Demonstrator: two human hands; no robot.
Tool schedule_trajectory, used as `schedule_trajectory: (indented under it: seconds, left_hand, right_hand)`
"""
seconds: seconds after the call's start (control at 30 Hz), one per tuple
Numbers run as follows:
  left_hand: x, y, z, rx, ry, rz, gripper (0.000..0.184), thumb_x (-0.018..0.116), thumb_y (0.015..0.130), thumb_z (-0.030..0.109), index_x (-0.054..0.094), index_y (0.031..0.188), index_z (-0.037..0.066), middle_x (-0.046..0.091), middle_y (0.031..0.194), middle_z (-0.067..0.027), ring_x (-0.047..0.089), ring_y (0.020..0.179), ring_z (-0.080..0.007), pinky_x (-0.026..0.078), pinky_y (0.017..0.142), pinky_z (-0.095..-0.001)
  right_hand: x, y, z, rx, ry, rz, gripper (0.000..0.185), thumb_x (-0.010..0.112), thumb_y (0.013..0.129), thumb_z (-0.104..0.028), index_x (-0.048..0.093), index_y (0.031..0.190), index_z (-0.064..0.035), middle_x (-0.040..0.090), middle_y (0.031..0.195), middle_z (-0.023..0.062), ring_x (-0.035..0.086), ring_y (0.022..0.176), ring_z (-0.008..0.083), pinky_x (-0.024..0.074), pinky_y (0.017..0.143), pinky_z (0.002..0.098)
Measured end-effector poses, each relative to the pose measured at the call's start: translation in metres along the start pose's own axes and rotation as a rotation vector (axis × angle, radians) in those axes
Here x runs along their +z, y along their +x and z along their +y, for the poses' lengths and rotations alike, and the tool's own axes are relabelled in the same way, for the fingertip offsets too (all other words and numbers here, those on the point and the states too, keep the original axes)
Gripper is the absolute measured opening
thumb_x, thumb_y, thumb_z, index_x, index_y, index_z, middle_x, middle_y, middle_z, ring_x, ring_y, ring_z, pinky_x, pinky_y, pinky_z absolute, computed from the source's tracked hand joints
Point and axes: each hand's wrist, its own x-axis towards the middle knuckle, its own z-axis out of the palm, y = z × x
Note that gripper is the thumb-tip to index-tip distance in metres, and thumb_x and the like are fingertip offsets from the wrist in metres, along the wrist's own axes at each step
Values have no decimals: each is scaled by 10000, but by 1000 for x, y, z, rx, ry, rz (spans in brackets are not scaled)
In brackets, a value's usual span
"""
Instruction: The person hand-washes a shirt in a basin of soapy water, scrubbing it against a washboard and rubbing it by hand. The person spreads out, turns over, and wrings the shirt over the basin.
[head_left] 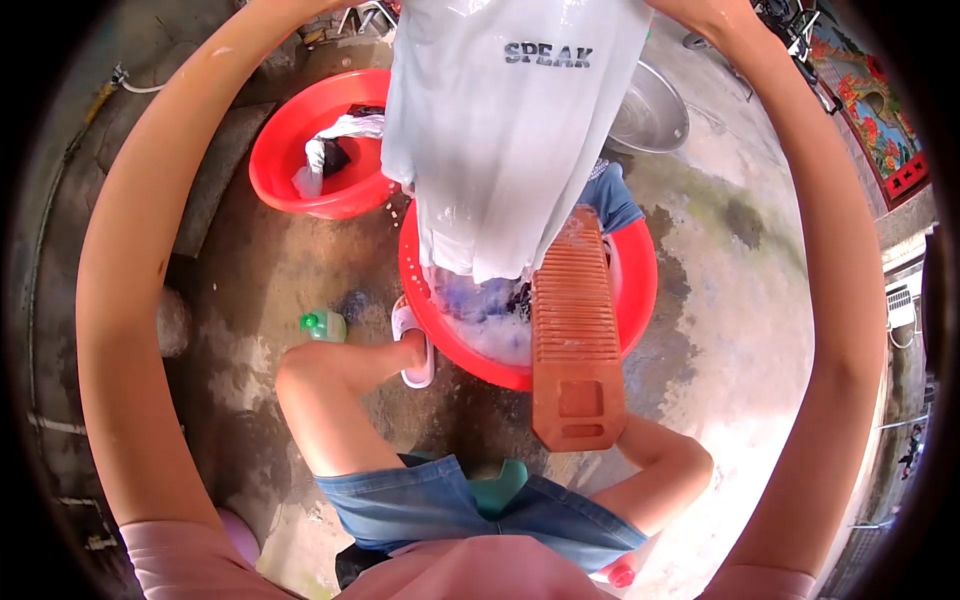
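You have your 2 arms up high, your left arm (130,260) on 1 side and your right arm (840,250) on the other. Your 2 hands are past the top edge of the view, so I cannot tell if either hand is squeezing something or has let go. Between your arms hangs a wet white cloth (500,150) with the black word SPEAK on it. Its bottom end hangs over the near red tub (465,362).

In that tub there are white suds (500,342) and some dark, wet cloth (520,300). A brown washboard (575,340) with bumpy ridges tips over the tub's near rim, with its low end toward you. Some blue cloth (612,200) is by its far end.

Up and to the left is 1 more red tub (268,165), with white and dark cloth (350,128) in it. A round metal basin (660,112) is on the other side, partly behind the white cloth. A bottle with a green cap (328,326) is on the floor, near your pale slipper (420,372). You are wearing blue shorts (400,500), and a bit of green (498,490) shows between your legs.
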Motion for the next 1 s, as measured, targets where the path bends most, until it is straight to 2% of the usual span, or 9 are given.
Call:
schedule_trajectory:
  seconds: [0.07,0.17,0.3,0.47,0.63,0.73,0.87,0.9,1.0]
  left_hand:
    - [47,-18,7,-21,-185,-220,325,574,662,257,629,916,61,489,1031,-159,454,1019,-326,398,841,-466]
    - [151,-83,53,17,-226,-521,216,573,661,175,634,833,60,467,1084,-131,405,1117,-269,121,962,-687]
    - [311,-161,125,184,-306,-1033,296,558,625,165,599,858,-13,528,983,-143,468,1074,-275,111,918,-733]
    - [502,-258,200,-363,-689,-930,297,548,696,292,650,872,77,508,1142,-140,530,1028,-284,213,879,-690]
    - [513,-300,247,231,-715,-1231,314,544,665,338,654,807,80,611,896,-129,609,836,-240,462,659,-403]
    - [541,-299,234,153,-705,-1452,341,556,669,327,653,921,119,633,929,-103,604,883,-269,463,747,-417]
    - [563,-314,252,357,-431,-1382,305,544,684,244,635,935,95,618,949,-116,595,883,-289,474,743,-415]
    - [554,-314,250,421,-444,-1358,297,541,688,223,630,938,89,615,954,-119,593,883,-294,476,742,-414]
    - [515,-294,221,336,-521,-1242,277,532,700,161,616,949,71,604,969,-128,586,883,-309,485,739,-413]
  right_hand:
    - [43,-20,-25,-51,209,-167,124,519,689,-118,573,745,-22,589,769,136,560,807,283,448,743,375]
    - [129,-84,-104,-104,544,-447,166,514,652,-124,590,765,-31,575,863,107,521,912,269,427,843,344]
    - [263,-183,-246,-260,753,-848,179,546,655,-145,655,760,-50,528,1026,136,522,938,290,424,856,384]
    - [405,-296,-396,403,1025,-877,193,518,711,-164,651,800,-56,498,1063,176,516,965,296,436,808,401]
    - [386,-319,-447,-244,1283,-1116,251,475,777,-222,667,903,-122,524,1139,160,560,907,335,439,791,409]
    - [444,-311,-455,-157,1304,-1604,267,465,793,-267,671,910,-146,609,1018,146,585,877,325,445,769,402]
    - [424,-310,-468,-253,894,-1254,277,456,796,-231,663,912,-87,642,910,130,603,858,310,472,700,397]
    - [410,-292,-466,-63,901,-1476,246,522,765,-231,670,912,-99,630,1018,88,610,903,224,462,766,383]
    - [424,-327,-451,-71,886,-1062,194,505,777,-173,656,869,-94,641,926,87,612,879,243,444,811,400]
